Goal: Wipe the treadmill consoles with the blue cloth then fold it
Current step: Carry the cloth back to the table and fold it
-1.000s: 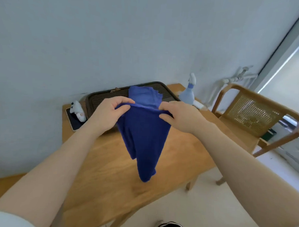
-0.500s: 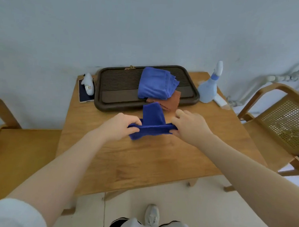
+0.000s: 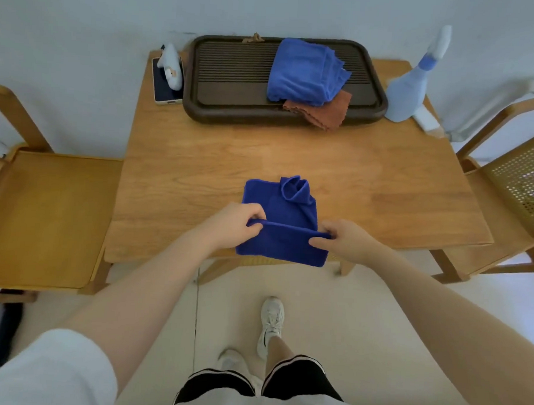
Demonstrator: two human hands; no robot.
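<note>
Cloth: blue cloth [image 3: 278, 221] lies at the near edge of the table [image 3: 382, 189], front flap hanging over.
Hands: left hand [image 3: 231, 225] and right hand [image 3: 339, 239] each pinch a fold corner.
Tip: keep the crease taut, flatten that bunched far corner.
Change: half a second ago the cloth was mid-table; now it's dragged nearer.

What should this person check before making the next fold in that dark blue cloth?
1. Both corners gripped: left hand and right hand each pinch the dark blue cloth: ok.
2. Fold edge straight between the hands: ok.
3. Far part lying flat on the table: not ok, one far corner is bunched up.
4. Near part supported: not ok, it hangs over the table's edge.
5. Room ahead of the cloth before the tray: ok.
6. Layers lined up underneath: cannot tell.
</note>
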